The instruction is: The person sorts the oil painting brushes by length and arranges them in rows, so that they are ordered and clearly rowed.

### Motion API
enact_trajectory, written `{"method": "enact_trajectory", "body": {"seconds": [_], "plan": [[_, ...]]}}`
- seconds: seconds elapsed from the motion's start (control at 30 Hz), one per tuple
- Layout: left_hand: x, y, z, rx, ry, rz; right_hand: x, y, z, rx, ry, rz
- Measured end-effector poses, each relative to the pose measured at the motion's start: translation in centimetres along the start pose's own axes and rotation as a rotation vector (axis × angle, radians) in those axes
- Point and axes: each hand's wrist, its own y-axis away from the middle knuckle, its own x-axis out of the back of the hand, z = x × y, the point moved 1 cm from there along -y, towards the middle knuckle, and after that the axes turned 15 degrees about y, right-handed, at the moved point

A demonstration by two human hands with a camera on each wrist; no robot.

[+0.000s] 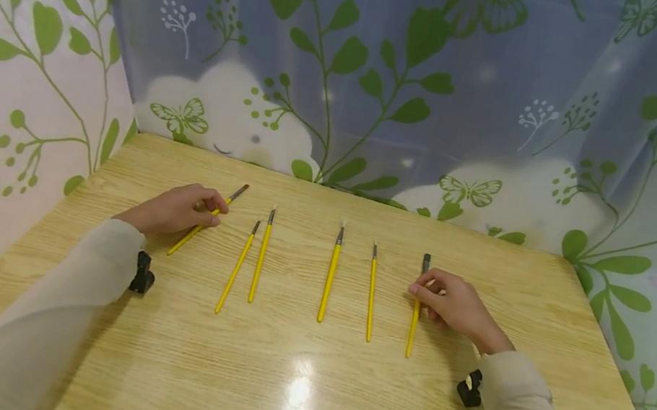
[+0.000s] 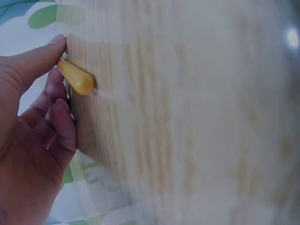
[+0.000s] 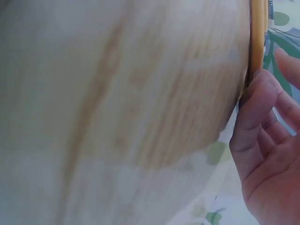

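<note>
My left hand [image 1: 185, 211] pinches a yellow-handled paintbrush [image 1: 189, 239] with a dark tip, slanted at the left of the row. In the left wrist view, the rounded end of its handle [image 2: 80, 80] sticks out past the thumb. Over at the right, my right hand [image 1: 456, 304] is at a flat-tipped paintbrush [image 1: 413, 330], its fingers loosely bent. The right wrist view has a fingertip [image 3: 258, 86] right at that brush's yellow handle [image 3: 257, 33], while another digit stands apart from it. Between the hands lie a small brush [image 1: 234, 273] and a longer brush [image 1: 261, 259].
Further along the wooden table [image 1: 206, 374] lie a thick brush [image 1: 329, 278] and a thin brush [image 1: 371, 293], tips towards the back. A patterned curtain [image 1: 357, 115] hangs behind the table, with similar cloth at both sides.
</note>
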Motion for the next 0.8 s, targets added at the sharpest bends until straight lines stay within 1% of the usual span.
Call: {"method": "enact_trajectory", "body": {"seconds": [0.23,0.4,0.57,0.67,0.8], "plan": [[0.0,0.0,-0.1,0.002,-0.003,-0.001,-0.2,-0.5,-0.1,0.026,0.043,-0.042],[0.0,0.0,-0.2,0.000,-0.003,0.006,0.0,-0.8,-0.3,0.054,0.089,-0.032],[0.0,0.0,0.0,-0.016,-0.004,0.000,-0.1,-1.2,-0.1,0.053,0.132,-0.025],[0.1,0.1,0.2,-0.026,-0.002,-0.005,-0.2,-1.2,0.1,0.056,0.142,-0.020],[0.1,0.2,0.3,-0.030,0.004,-0.012,-0.2,-0.9,0.0,0.060,0.119,-0.015]]}}
